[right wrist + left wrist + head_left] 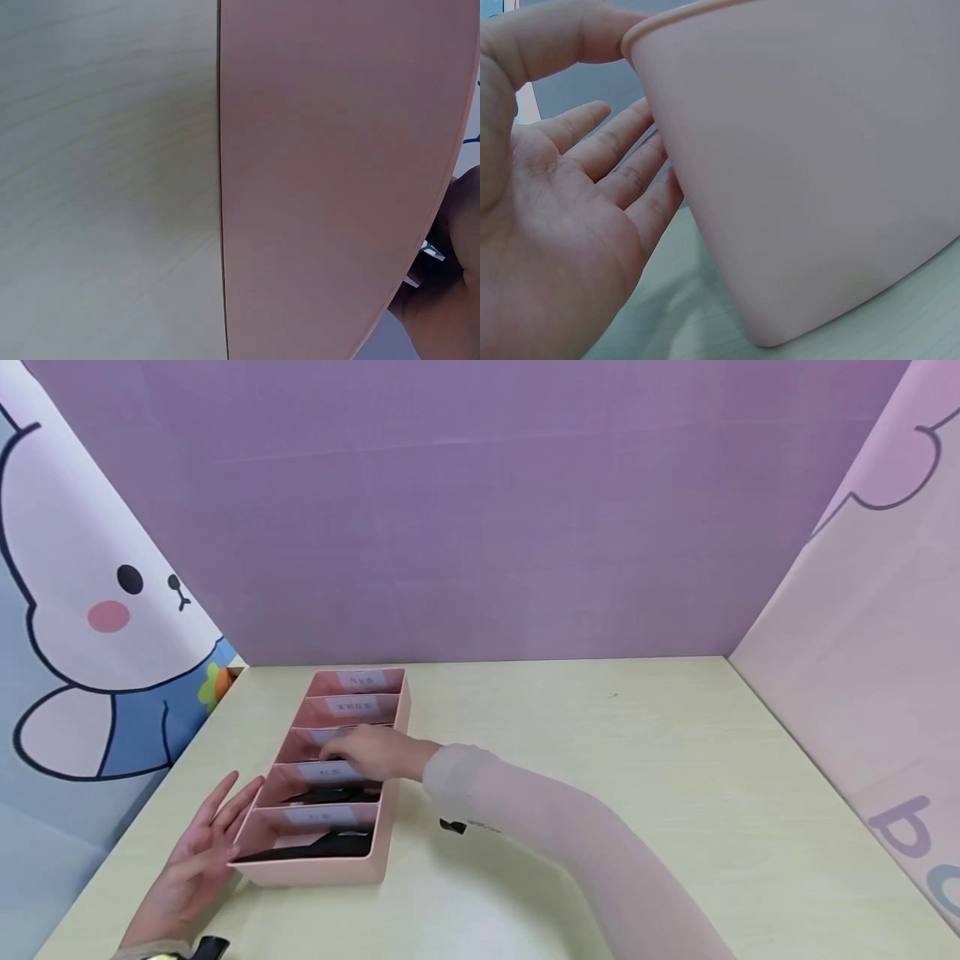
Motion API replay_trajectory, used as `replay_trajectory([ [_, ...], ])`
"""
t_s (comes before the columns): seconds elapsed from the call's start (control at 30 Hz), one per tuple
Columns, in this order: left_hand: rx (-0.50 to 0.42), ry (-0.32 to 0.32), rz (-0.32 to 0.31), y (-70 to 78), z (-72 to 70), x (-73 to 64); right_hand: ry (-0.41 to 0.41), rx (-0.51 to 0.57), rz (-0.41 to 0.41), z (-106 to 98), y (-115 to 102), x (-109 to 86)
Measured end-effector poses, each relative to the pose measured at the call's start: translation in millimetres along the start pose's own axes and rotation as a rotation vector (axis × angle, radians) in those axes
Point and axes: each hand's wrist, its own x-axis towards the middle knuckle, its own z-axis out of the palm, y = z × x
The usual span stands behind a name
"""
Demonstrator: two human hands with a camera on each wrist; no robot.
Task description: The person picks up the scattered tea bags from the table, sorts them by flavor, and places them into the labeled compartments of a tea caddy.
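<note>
A long pink box with several compartments stands on the left side of the table. Beside its near left corner is my left hand, palm turned to the box. Its thumb touches the rim and its fingers reach along the side wall, fairly straight. My right hand reaches over the right wall into the middle compartment, fingers bent downward. In the right wrist view it seems to pinch a dark packet with shiny edges, mostly hidden by the wall. Black packets lie in the two nearest compartments.
Paper labels with characters are stuck inside the compartments. The pale wooden table extends to the right of the box. A purple backdrop closes off the back, with printed panels at both sides.
</note>
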Motion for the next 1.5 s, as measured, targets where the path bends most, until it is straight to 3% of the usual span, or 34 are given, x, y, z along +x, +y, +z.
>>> replay_trajectory([
  [0.2,-0.017,-0.014,-0.002,0.5,-0.3,-0.5,-0.035,-0.133,-0.038,5,1,2.8],
  [0.47,-0.003,-0.023,-0.001,2.3,-0.3,0.1,-0.059,-0.372,-0.026,4,-4,2.8],
  [0.8,-0.027,-0.018,0.009,0.1,0.1,0.5,-0.039,-0.529,-0.009,-1,-5,-6.9],
  [0.97,-0.051,-0.036,0.015,0.1,0.0,3.3,-0.013,-0.552,0.018,-11,-2,-21.4],
  [1.17,-0.044,-0.036,0.009,-0.5,-0.4,5.7,0.04,-0.533,-0.005,-18,11,-57.8],
  [1.23,-0.012,-0.029,0.005,-0.1,-0.1,6.2,0.055,-0.509,-0.002,-18,18,-73.7],
  [1.33,0.114,-0.006,-0.004,2.7,1.1,6.2,0.069,-0.469,0.012,-18,30,-100.2],
  [1.5,0.504,0.139,-0.072,13.4,9.9,3.8,0.078,-0.398,0.037,-15,52,-149.4],
])
